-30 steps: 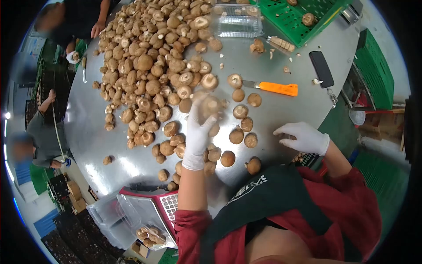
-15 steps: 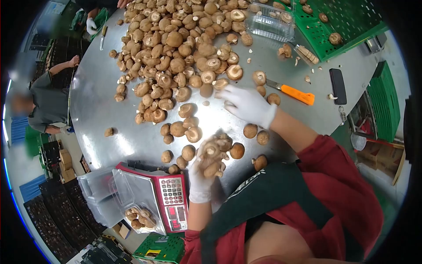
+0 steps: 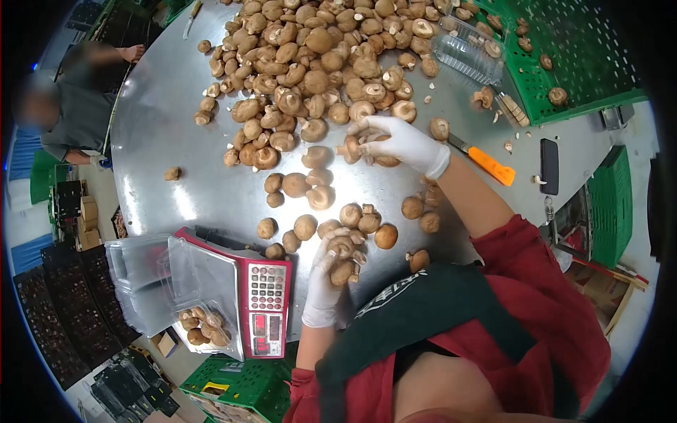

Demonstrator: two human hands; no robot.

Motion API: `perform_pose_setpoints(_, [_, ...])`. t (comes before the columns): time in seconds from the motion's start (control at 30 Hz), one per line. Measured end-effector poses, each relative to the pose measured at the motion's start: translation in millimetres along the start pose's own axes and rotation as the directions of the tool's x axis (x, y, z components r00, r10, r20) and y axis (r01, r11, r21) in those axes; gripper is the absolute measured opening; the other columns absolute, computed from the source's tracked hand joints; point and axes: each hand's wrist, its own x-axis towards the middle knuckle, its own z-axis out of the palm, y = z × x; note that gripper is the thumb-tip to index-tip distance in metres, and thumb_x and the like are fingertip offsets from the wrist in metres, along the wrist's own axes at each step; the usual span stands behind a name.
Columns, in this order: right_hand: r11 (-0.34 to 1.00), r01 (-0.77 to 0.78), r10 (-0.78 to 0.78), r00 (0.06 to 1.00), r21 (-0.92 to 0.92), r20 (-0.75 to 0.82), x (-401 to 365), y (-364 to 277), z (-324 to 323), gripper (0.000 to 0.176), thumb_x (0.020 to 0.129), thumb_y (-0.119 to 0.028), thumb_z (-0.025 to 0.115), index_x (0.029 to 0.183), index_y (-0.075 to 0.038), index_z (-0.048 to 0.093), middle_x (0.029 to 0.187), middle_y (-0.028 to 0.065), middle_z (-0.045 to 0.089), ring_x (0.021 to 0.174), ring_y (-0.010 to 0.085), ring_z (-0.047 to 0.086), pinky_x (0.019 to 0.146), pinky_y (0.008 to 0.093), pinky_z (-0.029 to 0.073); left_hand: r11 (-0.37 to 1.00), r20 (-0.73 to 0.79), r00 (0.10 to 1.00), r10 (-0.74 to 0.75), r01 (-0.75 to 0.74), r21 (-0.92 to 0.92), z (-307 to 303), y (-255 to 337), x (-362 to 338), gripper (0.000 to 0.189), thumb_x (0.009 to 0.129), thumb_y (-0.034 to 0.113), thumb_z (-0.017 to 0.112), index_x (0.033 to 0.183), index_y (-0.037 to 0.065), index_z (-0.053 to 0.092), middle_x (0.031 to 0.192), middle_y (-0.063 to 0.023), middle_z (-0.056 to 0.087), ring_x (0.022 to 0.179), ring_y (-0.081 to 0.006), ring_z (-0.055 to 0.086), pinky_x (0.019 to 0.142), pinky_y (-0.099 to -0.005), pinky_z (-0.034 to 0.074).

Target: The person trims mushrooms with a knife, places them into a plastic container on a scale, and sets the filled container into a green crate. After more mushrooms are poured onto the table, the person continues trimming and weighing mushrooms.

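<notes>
A large heap of brown shiitake mushrooms [image 3: 317, 67] covers the far middle of the metal table [image 3: 169, 144]. My right hand [image 3: 403, 144], in a white glove, is closed round a mushroom [image 3: 350, 149] below the heap's near edge; its stem points left. Another cap shows under those fingers. Nearer my body, my gloved left hand [image 3: 323, 285] is turned up and curled around several mushrooms [image 3: 342, 273]. Loose mushrooms [image 3: 296, 185] lie between the heap and my left hand, and a few more [image 3: 412, 206] below my right forearm.
A red scale [image 3: 266, 303] at left carries a clear tray [image 3: 204, 326] with mushrooms. An orange-handled knife [image 3: 491, 166] and a phone [image 3: 549, 166] lie at right. Beyond are a clear plastic box [image 3: 465, 53] and a green crate [image 3: 564, 56]. A co-worker [image 3: 84, 106] is across the table.
My right hand has closed on a mushroom and lifted it slightly. My left hand still holds its mushrooms, and more caps now show beside it. The whole view has shifted.
</notes>
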Motion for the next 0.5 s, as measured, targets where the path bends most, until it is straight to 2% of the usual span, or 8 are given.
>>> perform_pose_setpoints(0.07, [0.948, 0.068, -0.077, 0.997, 0.31, 0.019, -10.9, 4.3, 2.9, 0.038, 0.093, -0.017, 0.065, 0.126, 0.0, 0.058, 0.096, 0.0044, 0.063, 0.078, 0.0115, 0.061, 0.068, 0.0236, 0.05, 0.999, 0.027, 1.0, -0.01, 0.008, 0.05, 6.6, 5.0, 4.0, 0.046, 0.092, 0.029, 0.055, 0.128, 0.001, 0.047, 0.112, -0.0173, 0.057, 0.084, -0.0246, 0.062, 0.054, -0.0247, 0.051])
perform_pose_setpoints(0.1, [0.933, 0.048, -0.074, 0.995, 0.357, 0.061, -15.9, 0.0, 3.0, 0.041, 0.096, -0.02, 0.061, 0.13, 0.002, 0.055, 0.097, 0.0054, 0.063, 0.077, 0.0113, 0.061, 0.068, 0.0235, 0.049, 0.999, 0.035, 0.999, -0.02, 0.019, 0.034, 10.1, 5.7, 5.5, 0.042, 0.092, 0.024, 0.054, 0.127, 0.001, 0.048, 0.113, -0.0177, 0.058, 0.085, -0.0245, 0.063, 0.053, -0.0241, 0.051])
perform_pose_setpoints(0.2, [0.817, 0.03, -0.125, 0.984, 0.576, 0.126, -24.6, 12.2, 7.0, 0.04, 0.099, -0.02, 0.055, 0.131, 0.003, 0.053, 0.112, 0.0112, 0.064, 0.091, 0.0145, 0.063, 0.073, 0.027, 0.052, 0.99, 0.04, 0.999, -0.031, 0.025, 0.138, 27.6, 14.3, 8.4, 0.038, 0.092, 0.019, 0.053, 0.125, 0.001, 0.049, 0.112, -0.017, 0.058, 0.086, -0.0243, 0.063, 0.053, -0.0237, 0.051])
perform_pose_setpoints(0.23, [0.795, 0.018, -0.063, 0.997, 0.606, 0.053, -26.8, 13.5, 12.9, 0.041, 0.1, -0.02, 0.05, 0.133, 0.004, 0.051, 0.117, 0.0141, 0.063, 0.09, 0.0176, 0.063, 0.073, 0.029, 0.053, 0.987, 0.038, 0.999, -0.033, 0.027, 0.16, 32.0, 16.1, 8.6, 0.037, 0.091, 0.017, 0.052, 0.124, 0.001, 0.05, 0.112, -0.0167, 0.059, 0.086, -0.024, 0.063, 0.052, -0.0235, 0.052])
perform_pose_setpoints(0.33, [0.633, -0.04, -0.001, 0.999, 0.773, 0.053, -36.7, 16.4, 20.9, 0.045, 0.103, -0.026, 0.044, 0.137, 0.005, 0.047, 0.121, 0.0169, 0.061, 0.089, 0.0202, 0.062, 0.075, 0.0307, 0.052, 0.98, 0.033, 0.999, -0.027, 0.02, 0.199, 41.0, 17.7, 5.0, 0.034, 0.091, 0.013, 0.052, 0.123, 0.001, 0.051, 0.111, -0.0158, 0.059, 0.086, -0.023, 0.064, 0.052, -0.023, 0.052])
perform_pose_setpoints(0.4, [0.825, 0.024, -0.034, 0.999, 0.564, 0.008, -31.4, 31.5, 21.6, 0.049, 0.104, -0.03, 0.041, 0.139, 0.005, 0.045, 0.122, 0.0177, 0.06, 0.09, 0.0204, 0.061, 0.076, 0.0311, 0.051, 0.981, 0.043, 0.999, -0.015, 0.007, 0.195, 45.3, 17.1, 0.3, 0.034, 0.09, 0.012, 0.052, 0.122, 0.001, 0.052, 0.111, -0.0153, 0.06, 0.085, -0.0222, 0.064, 0.052, -0.0229, 0.052])
perform_pose_setpoints(0.47, [0.879, 0.056, -0.064, 0.998, 0.474, 0.001, -32.0, 38.5, 21.5, 0.052, 0.105, -0.034, 0.038, 0.14, 0.005, 0.043, 0.121, 0.0179, 0.06, 0.089, 0.02, 0.06, 0.076, 0.031, 0.05, 0.981, 0.048, 0.999, 0.006, -0.015, 0.196, 43.6, 10.9, -5.6, 0.033, 0.09, 0.011, 0.052, 0.122, 0.001, 0.052, 0.111, -0.0149, 0.06, 0.085, -0.0215, 0.064, 0.052, -0.0227, 0.052])
perform_pose_setpoints(0.5, [0.861, 0.053, -0.07, 0.997, 0.506, 0.015, -38.0, 23.4, 27.2, 0.054, 0.105, -0.035, 0.038, 0.141, 0.005, 0.043, 0.12, 0.0177, 0.06, 0.088, 0.0195, 0.059, 0.076, 0.0305, 0.05, 0.98, 0.05, 0.999, 0.018, -0.028, 0.196, 43.5, 7.9, -9.5, 0.033, 0.09, 0.011, 0.052, 0.122, 0.001, 0.052, 0.111, -0.0147, 0.061, 0.085, -0.0211, 0.064, 0.052, -0.0226, 0.052])
